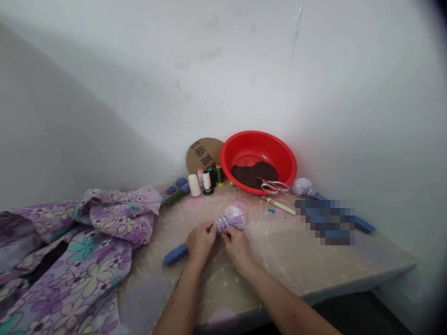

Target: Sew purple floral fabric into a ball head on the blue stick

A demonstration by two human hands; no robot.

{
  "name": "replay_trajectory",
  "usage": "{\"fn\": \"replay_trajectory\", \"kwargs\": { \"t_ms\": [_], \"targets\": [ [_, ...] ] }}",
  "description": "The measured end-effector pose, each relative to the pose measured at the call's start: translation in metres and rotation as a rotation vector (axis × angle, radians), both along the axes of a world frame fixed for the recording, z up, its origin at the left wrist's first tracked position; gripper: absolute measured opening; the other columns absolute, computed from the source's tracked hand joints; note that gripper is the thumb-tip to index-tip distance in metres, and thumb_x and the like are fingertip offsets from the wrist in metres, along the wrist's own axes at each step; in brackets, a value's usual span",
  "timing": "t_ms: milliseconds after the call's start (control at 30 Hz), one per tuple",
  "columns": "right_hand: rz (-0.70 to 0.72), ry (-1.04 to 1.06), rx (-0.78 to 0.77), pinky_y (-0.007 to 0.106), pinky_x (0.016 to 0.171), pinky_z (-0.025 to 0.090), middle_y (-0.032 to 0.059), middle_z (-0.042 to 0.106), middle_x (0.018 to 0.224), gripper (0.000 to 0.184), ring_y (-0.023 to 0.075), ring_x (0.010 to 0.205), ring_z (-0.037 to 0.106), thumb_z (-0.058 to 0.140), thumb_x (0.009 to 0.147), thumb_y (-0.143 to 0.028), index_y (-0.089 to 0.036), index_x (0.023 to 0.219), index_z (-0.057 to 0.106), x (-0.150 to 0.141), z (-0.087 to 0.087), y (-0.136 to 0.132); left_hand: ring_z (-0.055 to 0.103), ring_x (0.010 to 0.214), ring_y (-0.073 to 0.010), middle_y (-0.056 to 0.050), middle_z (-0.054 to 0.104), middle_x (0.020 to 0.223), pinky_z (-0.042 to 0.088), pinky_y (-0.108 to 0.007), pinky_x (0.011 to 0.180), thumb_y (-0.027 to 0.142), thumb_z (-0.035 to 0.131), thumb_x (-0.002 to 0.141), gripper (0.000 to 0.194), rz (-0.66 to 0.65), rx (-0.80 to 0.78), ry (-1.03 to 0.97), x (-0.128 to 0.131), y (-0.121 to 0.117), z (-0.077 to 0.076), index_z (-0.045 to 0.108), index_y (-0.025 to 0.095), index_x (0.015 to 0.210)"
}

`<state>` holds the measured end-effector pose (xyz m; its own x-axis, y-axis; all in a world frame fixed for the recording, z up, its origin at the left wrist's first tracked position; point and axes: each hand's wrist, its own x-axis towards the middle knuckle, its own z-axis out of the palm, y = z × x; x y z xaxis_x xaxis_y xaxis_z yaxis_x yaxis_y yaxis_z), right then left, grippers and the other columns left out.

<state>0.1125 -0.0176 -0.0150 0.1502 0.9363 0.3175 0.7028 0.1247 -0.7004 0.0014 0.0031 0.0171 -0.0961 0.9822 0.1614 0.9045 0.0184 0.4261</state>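
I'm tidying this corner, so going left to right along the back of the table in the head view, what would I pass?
Blue cloth-wrapped roll, white thread spool, thread spool on a black base, red plastic basin, pale-tipped blue cloth bundle.

Head view — forward, down — near left hand (200,242), right hand (238,247)

The bare left forearm (181,298) and right forearm (279,298) reach in from the near side, the left hand (200,242) and right hand (238,249) close together mid-scene, fingers (229,236) curled inward.
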Motion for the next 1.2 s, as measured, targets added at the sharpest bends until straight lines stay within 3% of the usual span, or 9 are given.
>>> {"fn": "replay_trajectory", "kwargs": {
  "t_ms": [267, 667, 900, 1200],
  "targets": [
    [-0.010, 0.010, 0.000, 0.023, 0.057, 0.037, 0.0056, 0.065, 0.070, 0.019, 0.0161, 0.064, 0.057, 0.046, 0.074, -0.017, -0.016, 0.075, 0.064, -0.006, -0.009, 0.007, 0.057, 0.092, -0.0247, -0.003, 0.064, 0.101, 0.042, -0.032, 0.070, 0.046, 0.037, 0.077, 0.037, 0.010, -0.012, 0.015, 0.000, 0.000, 0.000, 0.060, 0.032, 0.103],
    [-0.035, -0.005, 0.021, 0.024, 0.058, 0.038, 0.0061, 0.065, 0.070, 0.020, 0.0165, 0.063, 0.057, 0.044, 0.075, -0.019, -0.016, 0.074, 0.064, -0.008, -0.007, 0.011, 0.057, 0.092, -0.0228, -0.003, 0.064, 0.101, 0.041, -0.029, 0.071, 0.045, 0.037, 0.078, 0.037, 0.010, -0.014, 0.012, 0.001, -0.003, 0.004, 0.061, 0.031, 0.103],
    [-0.051, -0.104, -0.066, 0.025, 0.056, 0.037, 0.0076, 0.065, 0.072, 0.022, 0.0185, 0.066, 0.058, 0.041, 0.078, -0.025, -0.017, 0.078, 0.062, -0.006, -0.003, 0.007, 0.055, 0.096, -0.0228, -0.003, 0.062, 0.106, 0.041, -0.031, 0.077, 0.044, 0.039, 0.078, 0.037, 0.019, 0.004, -0.024, 0.003, -0.004, 0.001, 0.057, 0.032, 0.108],
    [-0.019, -0.142, -0.089, 0.026, 0.058, 0.036, 0.0077, 0.064, 0.075, 0.021, 0.0199, 0.071, 0.058, 0.040, 0.077, -0.020, -0.017, 0.084, 0.060, -0.007, 0.002, 0.000, 0.054, 0.098, -0.0216, -0.002, 0.059, 0.111, 0.039, -0.030, 0.079, 0.042, 0.036, 0.080, 0.037, -0.027, -0.004, -0.003, 0.002, -0.004, 0.002, 0.054, 0.034, 0.111]
  ]
}}
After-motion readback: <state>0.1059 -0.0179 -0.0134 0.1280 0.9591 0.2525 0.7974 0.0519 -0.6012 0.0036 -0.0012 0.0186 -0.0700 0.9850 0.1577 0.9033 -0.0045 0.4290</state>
